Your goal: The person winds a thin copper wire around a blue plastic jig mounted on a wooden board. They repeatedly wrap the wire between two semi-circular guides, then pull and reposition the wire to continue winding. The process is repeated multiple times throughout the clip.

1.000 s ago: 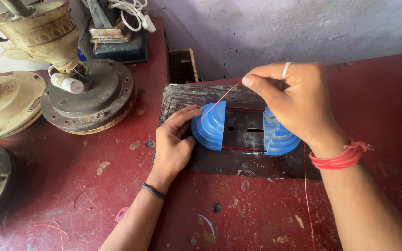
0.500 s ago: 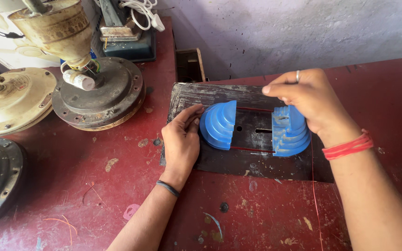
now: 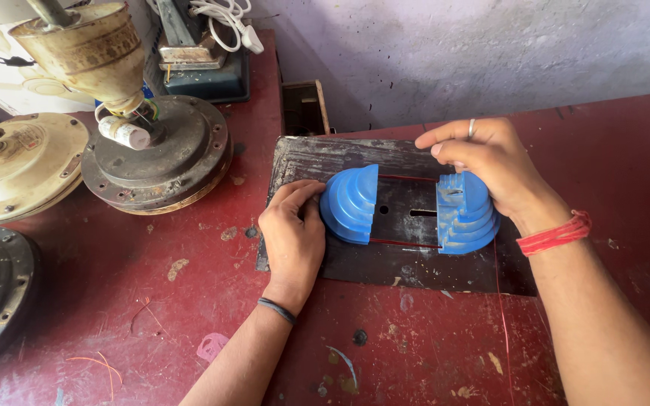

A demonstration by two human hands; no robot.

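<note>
Both hands curl against blue stepped formers.

Two blue stepped half-round formers sit on a dark plate: the left former touches the left hand at its curved side, and the right former lies under the right hand. Thin red wire runs between them.

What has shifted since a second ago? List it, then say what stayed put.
The right hand came down from above the gap between the formers onto the right blue stepped former; the thin copper wire, earlier slanting up to its fingers, now lies flat between the formers. Unchanged: the left hand rests against the left blue former, and the dark base plate stays put.
</note>
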